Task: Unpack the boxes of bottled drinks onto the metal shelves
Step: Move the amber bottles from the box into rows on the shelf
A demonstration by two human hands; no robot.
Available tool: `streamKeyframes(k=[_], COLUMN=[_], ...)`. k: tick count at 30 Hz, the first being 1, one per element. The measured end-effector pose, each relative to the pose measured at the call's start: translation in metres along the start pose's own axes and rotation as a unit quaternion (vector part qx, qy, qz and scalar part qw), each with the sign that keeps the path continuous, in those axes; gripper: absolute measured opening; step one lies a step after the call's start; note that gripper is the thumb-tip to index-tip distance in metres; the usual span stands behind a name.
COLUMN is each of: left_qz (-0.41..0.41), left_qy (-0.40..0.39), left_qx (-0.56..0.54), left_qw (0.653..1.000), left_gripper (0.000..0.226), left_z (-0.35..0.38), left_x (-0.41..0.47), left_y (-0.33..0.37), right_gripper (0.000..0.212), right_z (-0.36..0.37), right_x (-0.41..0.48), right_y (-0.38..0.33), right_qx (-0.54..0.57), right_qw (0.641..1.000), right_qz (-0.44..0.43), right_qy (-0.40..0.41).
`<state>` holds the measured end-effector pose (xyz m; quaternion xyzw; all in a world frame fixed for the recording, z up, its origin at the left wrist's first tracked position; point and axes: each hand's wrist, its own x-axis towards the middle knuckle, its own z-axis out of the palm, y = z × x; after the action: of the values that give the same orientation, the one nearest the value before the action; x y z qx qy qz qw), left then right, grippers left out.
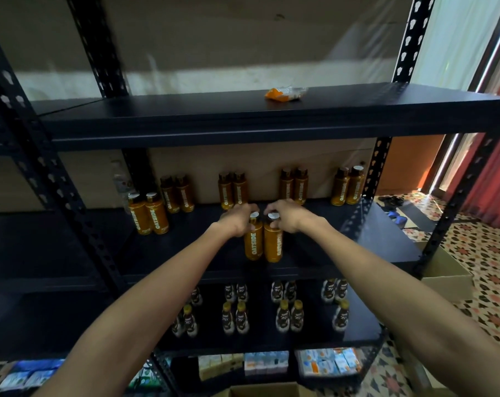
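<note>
While both forearms reach in from 6 o'clock, the left hand is curled loosely around the neck of the left bottle and the right hand grips the cap end of the right bottle, fingers partly closed on each. Both bottles stand upright, touching, long axis vertical, caps at 12, OATSIDE text running up, near the front edge of the middle shelf. Farther back, bottle pairs line the rear; an orange packet lies on the upper shelf at 12 o'clock.

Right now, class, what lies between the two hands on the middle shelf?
In the head view, two orange bottles stand side by side between the left hand and right hand.
</note>
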<state>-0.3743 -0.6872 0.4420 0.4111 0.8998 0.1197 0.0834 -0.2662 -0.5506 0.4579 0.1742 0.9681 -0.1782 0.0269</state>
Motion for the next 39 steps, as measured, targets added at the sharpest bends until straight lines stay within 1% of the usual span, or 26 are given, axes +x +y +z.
streamKeyframes(k=[2, 5, 6, 7, 10, 12, 16, 20, 22, 24, 25, 30, 33, 36, 39], left_qz=[0.000, 0.003, 0.003, 0.004, 0.009, 0.007, -0.007, -0.011, -0.018, -0.026, -0.031, -0.047, -0.057, -0.065, -0.063], left_qy=[-0.002, -0.002, -0.003, -0.005, -0.023, -0.024, 0.004, 0.005, 0.000, -0.006, -0.010, -0.007, -0.013, -0.021, -0.028], left_qx=[-0.002, -0.009, -0.013, -0.019, -0.042, -0.049, -0.051, -0.025, -0.011, 0.008, 0.020, 0.094, 0.149, 0.187, 0.238], left_qw=[1.000, 1.000, 1.000, 1.000, 0.999, 0.999, 0.999, 1.000, 1.000, 1.000, 0.999, 0.994, 0.987, 0.980, 0.969], left_gripper=[0.057, 0.056, 0.056, 0.057, 0.064, 0.066, 0.061, 0.052, 0.059, 0.069, 0.069, 0.059, 0.052, 0.055, 0.063], left_z=[0.000, -0.001, -0.001, -0.001, -0.003, -0.004, -0.001, -0.008, -0.014, -0.023, -0.027, -0.045, -0.056, -0.066, -0.075], left_x=[0.000, -0.001, -0.001, 0.000, -0.001, 0.000, 0.005, 0.009, 0.010, 0.008, 0.008, 0.012, 0.015, 0.018, 0.024], left_y=[0.000, -0.001, -0.002, -0.002, -0.004, -0.005, -0.011, -0.024, -0.034, -0.045, -0.051, -0.092, -0.116, -0.138, -0.154], right_gripper=[0.061, 0.087, 0.091, 0.090, 0.069, 0.061, 0.061, 0.061, 0.059, 0.059, 0.060, 0.065, 0.053, 0.054, 0.054], right_z=[0.001, 0.005, 0.006, 0.008, 0.016, 0.018, 0.021, 0.031, 0.037, 0.041, 0.044, 0.057, 0.067, 0.073, 0.077], right_x=[-0.001, 0.002, 0.002, 0.003, 0.004, 0.005, 0.011, 0.029, 0.043, 0.053, 0.059, 0.088, 0.109, 0.128, 0.147], right_y=[0.000, 0.006, 0.007, 0.010, 0.014, 0.014, 0.013, 0.008, 0.004, -0.008, -0.014, -0.050, -0.073, -0.096, -0.113], right_qx=[0.004, 0.037, 0.051, 0.063, 0.097, 0.115, 0.141, 0.163, 0.170, 0.178, 0.179, 0.201, 0.207, 0.183, 0.180], right_qw=[1.000, 0.999, 0.998, 0.997, 0.995, 0.993, 0.990, 0.986, 0.985, 0.983, 0.983, 0.978, 0.976, 0.980, 0.982], right_qz=[0.014, 0.019, 0.025, 0.031, 0.032, 0.030, 0.019, 0.017, 0.005, -0.008, -0.011, -0.035, -0.053, -0.060, -0.047], right_qy=[0.018, 0.000, -0.008, -0.014, -0.009, -0.001, 0.011, 0.027, 0.027, 0.032, 0.034, 0.031, 0.034, 0.044, 0.043])
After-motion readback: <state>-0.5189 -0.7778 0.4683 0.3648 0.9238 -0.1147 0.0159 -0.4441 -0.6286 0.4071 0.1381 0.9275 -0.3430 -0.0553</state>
